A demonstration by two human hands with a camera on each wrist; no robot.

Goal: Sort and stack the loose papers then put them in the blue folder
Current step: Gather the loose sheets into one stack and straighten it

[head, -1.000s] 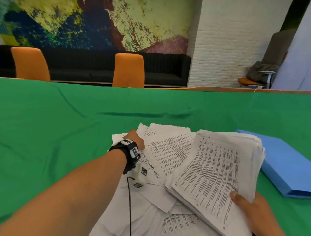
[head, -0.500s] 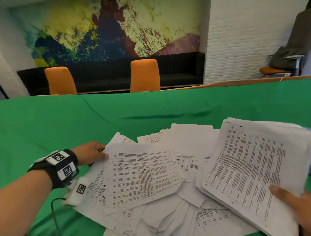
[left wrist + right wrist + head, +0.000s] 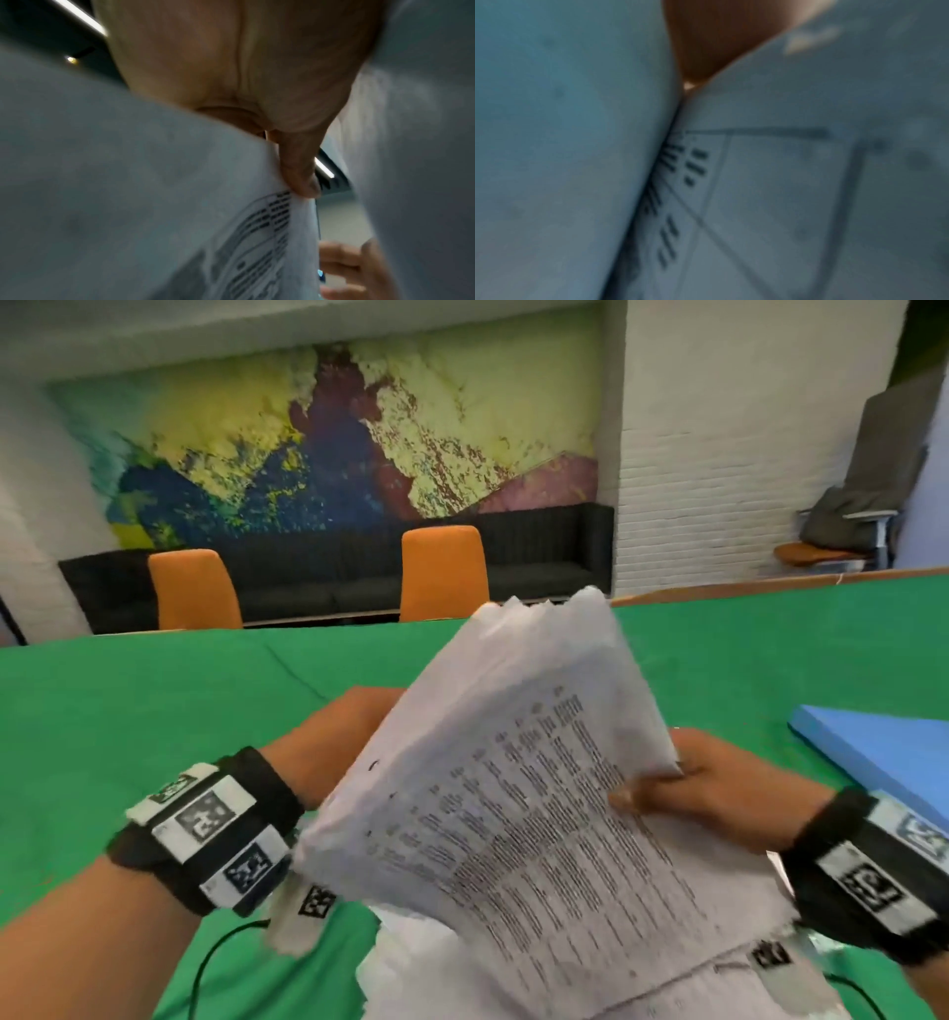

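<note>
Two hands hold one thick stack of papers [image 3: 513, 793] raised and tilted above the table: the left hand [image 3: 334, 742] grips its left edge from behind, thumb pinching the sheets in the left wrist view, and the right hand [image 3: 719, 788] clamps its right edge with the thumb on the printed face. Many thin sheets like these should feel light singly but floppy, and the ragged top edge suggests they slide against each other easily, so holding both long sides and tapping the bottom edge square seems wise. More loose papers [image 3: 436, 963] lie just below the hands. To the right of the right hand, near it, the blue folder [image 3: 893, 757] lies closed on the green tablecloth [image 3: 128, 711]. Beyond the hands stand two orange chairs [image 3: 444, 572], a black sofa [image 3: 544, 546] and a painted wall.
</note>
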